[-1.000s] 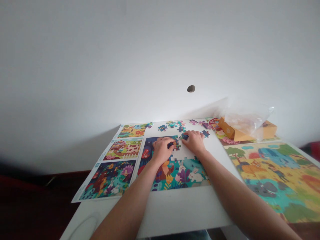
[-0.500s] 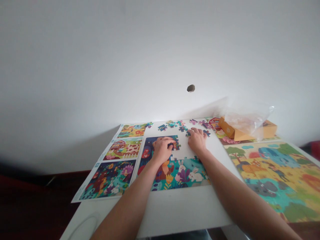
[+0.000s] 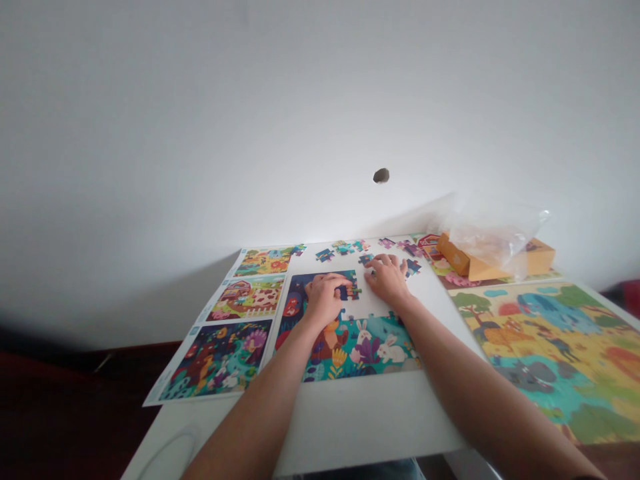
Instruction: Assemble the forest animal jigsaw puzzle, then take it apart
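Observation:
A partly built jigsaw puzzle (image 3: 360,337) with rabbits and flowers lies in the middle of the white table (image 3: 350,420). My left hand (image 3: 324,298) rests curled on its upper part, fingertips pressing the placed pieces near a bare gap (image 3: 367,303). My right hand (image 3: 387,279) sits just right of it at the puzzle's top edge, fingers bent down over a small dark piece that is mostly hidden. Loose puzzle pieces (image 3: 345,250) lie scattered beyond both hands near the wall.
A sheet of reference pictures (image 3: 235,320) lies to the left and overhangs the table edge. A finished large puzzle (image 3: 555,347) fills the right side. An orange box (image 3: 475,267) with a clear plastic bag (image 3: 495,233) stands at the back right by the wall.
My right hand reached back to the loose pieces, then drew left again toward the puzzle's top edge. My left hand stayed on the puzzle.

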Demonstrator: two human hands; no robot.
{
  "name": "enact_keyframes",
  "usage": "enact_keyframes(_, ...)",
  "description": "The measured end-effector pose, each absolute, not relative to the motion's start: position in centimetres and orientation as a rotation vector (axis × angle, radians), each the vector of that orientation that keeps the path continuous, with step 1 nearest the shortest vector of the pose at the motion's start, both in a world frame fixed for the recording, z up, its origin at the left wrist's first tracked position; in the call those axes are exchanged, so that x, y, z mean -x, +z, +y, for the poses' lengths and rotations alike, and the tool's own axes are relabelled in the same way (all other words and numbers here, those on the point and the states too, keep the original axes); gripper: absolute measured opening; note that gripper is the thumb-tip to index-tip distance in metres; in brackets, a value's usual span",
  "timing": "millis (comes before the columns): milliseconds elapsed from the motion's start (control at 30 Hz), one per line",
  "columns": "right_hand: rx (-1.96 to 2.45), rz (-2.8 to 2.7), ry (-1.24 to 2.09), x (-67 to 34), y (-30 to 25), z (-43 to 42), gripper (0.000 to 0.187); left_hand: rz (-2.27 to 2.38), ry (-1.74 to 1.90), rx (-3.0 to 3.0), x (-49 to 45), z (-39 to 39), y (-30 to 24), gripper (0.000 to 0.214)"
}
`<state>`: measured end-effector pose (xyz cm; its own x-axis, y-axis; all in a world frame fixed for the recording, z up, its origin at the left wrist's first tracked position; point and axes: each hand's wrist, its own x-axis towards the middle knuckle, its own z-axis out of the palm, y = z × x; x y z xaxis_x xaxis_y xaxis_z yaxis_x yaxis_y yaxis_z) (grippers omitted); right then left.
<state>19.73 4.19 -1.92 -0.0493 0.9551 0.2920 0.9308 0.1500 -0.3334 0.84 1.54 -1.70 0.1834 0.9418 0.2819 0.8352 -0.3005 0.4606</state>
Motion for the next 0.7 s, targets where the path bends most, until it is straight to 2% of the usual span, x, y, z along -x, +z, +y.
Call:
enact_keyframes(133,1.866,-1.95,0.07,-19.7,-2.6,4.6,0.045,1.723,0.77,-2.253,-0.9,1.5,-1.6,0.055)
enact_keyframes(267,1.869,-1.907,0.085,-19.8,-2.8,4.9,0.034,1.719,0.774,-2.26,-0.8,1.6,-1.7,0.061)
enact_keyframes(433,1.882,-1.858,0.12,-20.0,-2.1,5.1,0.021,1.711,0.799,-2.249,-0.8,1.6,-1.8,0.056)
enact_keyframes(700,1.856,-1.778,0.161,-20.0,-2.4,5.3,0.03,1.71,0.816,-2.223,-0.8,1.6,-1.7,0.048)
